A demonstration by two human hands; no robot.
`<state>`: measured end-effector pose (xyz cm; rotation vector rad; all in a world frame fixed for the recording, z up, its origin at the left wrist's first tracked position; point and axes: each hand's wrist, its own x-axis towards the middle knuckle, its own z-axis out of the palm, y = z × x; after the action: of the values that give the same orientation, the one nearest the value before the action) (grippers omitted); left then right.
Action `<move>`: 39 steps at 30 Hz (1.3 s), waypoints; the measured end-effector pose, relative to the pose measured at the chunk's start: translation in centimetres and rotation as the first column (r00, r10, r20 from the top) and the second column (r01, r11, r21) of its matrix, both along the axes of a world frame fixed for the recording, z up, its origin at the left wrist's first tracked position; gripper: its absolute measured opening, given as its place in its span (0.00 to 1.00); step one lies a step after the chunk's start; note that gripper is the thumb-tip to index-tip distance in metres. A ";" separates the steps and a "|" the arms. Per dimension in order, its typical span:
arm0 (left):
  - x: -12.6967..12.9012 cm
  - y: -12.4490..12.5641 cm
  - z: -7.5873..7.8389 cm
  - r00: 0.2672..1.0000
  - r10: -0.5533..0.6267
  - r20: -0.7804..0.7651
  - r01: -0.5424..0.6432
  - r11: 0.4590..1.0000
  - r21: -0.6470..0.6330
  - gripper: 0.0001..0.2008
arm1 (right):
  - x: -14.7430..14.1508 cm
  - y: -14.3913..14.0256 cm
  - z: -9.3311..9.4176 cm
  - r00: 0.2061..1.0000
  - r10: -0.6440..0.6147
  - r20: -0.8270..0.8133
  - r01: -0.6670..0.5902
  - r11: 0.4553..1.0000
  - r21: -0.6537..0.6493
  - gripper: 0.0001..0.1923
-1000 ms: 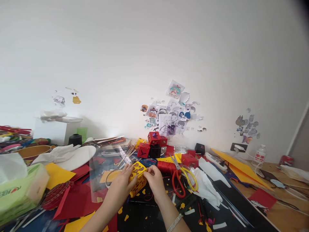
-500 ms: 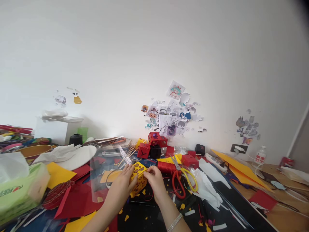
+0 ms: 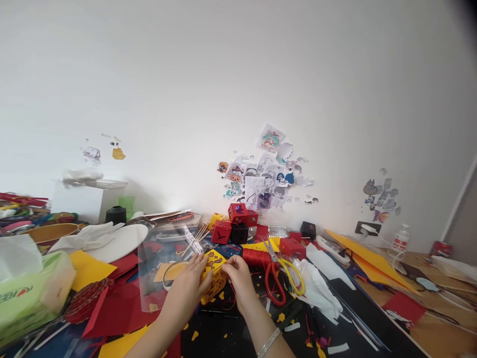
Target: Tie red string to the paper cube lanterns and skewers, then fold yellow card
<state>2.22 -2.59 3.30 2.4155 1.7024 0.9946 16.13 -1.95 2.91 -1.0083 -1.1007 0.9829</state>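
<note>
Yellow box: a small paper cube (image 3: 212,276) with brown giraffe-like spots sat low in the middle of the view, lifted slightly off the dark work mat (image 3: 238,333), held between both hands.
Left hand: the left hand (image 3: 185,288) cupped the box's left side, fingers curled around it and closed on the paper.
Right hand: the right hand (image 3: 239,282) pinched the box's upper right edge with thumb and fingertips, narrow and closed on that edge; a thin bracelet (image 3: 269,342) showed on its wrist.
Red thread: a strand (image 3: 231,298) looped below the box near the right hand; whether it ran to the box could not be told. A red spool (image 3: 256,258) lay just beyond the right hand.
Scissors: a pair with red and yellow handles (image 3: 280,279) lay right of the spool, untouched.
Progress, as judged: the cube looked folded into shape and its spots were already on. The fingers at the top edge suggested that a flap or seam was being closed. Yellow scraps (image 3: 194,336) lay scattered on the mat.
Finished pieces: red and black cubes (image 3: 234,227) stood stacked by the wall, well beyond the hands.
Surroundings: a green tissue pack (image 3: 32,291) sat far left, and clear plastic sheet (image 3: 160,263) lay beside the left hand.
</note>
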 end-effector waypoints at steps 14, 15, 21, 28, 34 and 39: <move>0.0 0.2 -0.6 1.000 -0.020 0.000 0.020 0.999 0.047 0.22 | 0.1 0.6 -0.7 0.999 -0.021 -0.034 0.020 1.000 -0.021 0.07; -0.1 0.2 -0.7 0.999 -0.038 0.003 0.038 0.998 0.053 0.21 | 0.2 0.6 -0.7 1.000 -0.016 -0.026 0.015 1.000 -0.018 0.07; -0.2 -0.3 -0.5 0.983 -0.150 -0.105 0.159 0.984 0.081 0.18 | 0.4 0.6 -0.7 1.000 -0.010 0.008 0.010 1.000 0.006 0.08; 0.0 -0.2 -0.6 0.965 -0.125 -0.230 0.156 0.980 0.125 0.19 | 0.3 0.6 -0.6 1.000 -0.008 0.016 0.009 1.000 -0.017 0.07; -0.4 -0.6 -0.1 0.957 -0.115 -0.266 0.186 0.947 0.262 0.15 | 0.4 0.7 -0.7 0.999 -0.015 0.031 0.017 0.998 -0.053 0.04; -0.4 -0.7 0.0 0.930 -0.166 -0.328 0.289 0.882 0.373 0.13 | 0.4 0.6 -0.5 0.998 -0.020 0.059 0.023 0.998 -0.058 0.04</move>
<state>1.81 -3.27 3.29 3.0841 1.3175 1.1110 16.50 -1.39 2.40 -1.1005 -1.1126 0.9782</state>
